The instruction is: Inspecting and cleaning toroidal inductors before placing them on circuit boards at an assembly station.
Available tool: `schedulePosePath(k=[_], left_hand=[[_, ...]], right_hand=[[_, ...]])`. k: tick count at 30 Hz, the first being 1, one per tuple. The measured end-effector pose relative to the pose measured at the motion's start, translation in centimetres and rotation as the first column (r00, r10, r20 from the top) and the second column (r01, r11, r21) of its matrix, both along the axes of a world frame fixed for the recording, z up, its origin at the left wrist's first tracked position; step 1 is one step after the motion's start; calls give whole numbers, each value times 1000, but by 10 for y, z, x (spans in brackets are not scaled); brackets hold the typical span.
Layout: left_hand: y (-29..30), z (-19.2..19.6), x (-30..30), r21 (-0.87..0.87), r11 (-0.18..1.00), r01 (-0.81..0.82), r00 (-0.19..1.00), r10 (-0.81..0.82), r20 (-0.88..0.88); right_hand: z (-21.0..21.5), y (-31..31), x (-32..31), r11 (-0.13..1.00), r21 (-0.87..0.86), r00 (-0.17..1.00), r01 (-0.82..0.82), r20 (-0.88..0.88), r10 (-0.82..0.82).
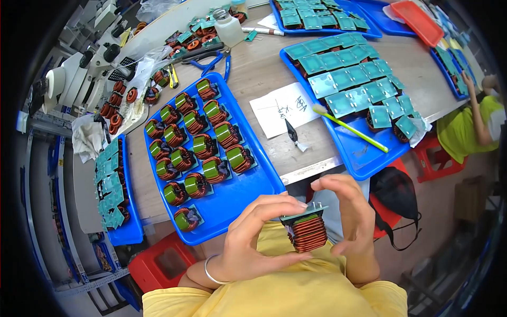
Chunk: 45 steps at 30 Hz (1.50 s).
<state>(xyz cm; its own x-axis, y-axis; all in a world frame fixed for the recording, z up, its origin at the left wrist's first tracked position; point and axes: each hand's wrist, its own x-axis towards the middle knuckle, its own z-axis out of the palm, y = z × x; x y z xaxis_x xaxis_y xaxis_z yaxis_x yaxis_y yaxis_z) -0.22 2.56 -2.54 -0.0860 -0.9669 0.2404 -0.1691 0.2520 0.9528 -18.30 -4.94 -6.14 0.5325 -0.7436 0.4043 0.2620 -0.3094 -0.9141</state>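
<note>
1. Lower centre of the frame: on my remote feed, the left hand [245,240] pinches a copper-wound coil [310,234] under its green board [302,213], thumb beneath, fingertips above.
2. Just right of it, the right hand [359,214] curves open, apparently gripping nothing.
3. I judge the piece dense and stiff, its windings perhaps slippery, its metal pins [318,205] bendable; I'd hold board edge and coil underside, avoiding the pins.
4. Left of centre, similar coils [213,170] sit in a blue tray [245,199].
</note>
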Motion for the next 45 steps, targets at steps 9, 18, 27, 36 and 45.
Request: schedulePosePath(k=[9, 18, 27, 36, 45], left_hand=[[1, -6, -13, 36, 999, -10, 960, 19, -278], [-1, 3, -11, -17, 998, -57, 998, 56, -18], [0, -7, -11, -18, 999, 30, 982, -33, -187], [5, 2, -7, 222, 971, 92, 983, -53, -175], [-1, 0, -1, 89, 984, 155, 987, -151, -49]], right_hand=[[2, 11, -2, 996, 87, 997, -4, -82, 11], [-16, 14, 1, 975, 190, 993, -119, 4, 121], [-16, 18, -4, 995, 102, 999, 8, 46, -13], [2, 16, -8, 998, -14, 998, 65, -1, -65], [16, 17, -10, 996, -36, 996, 80, -39, -81]])
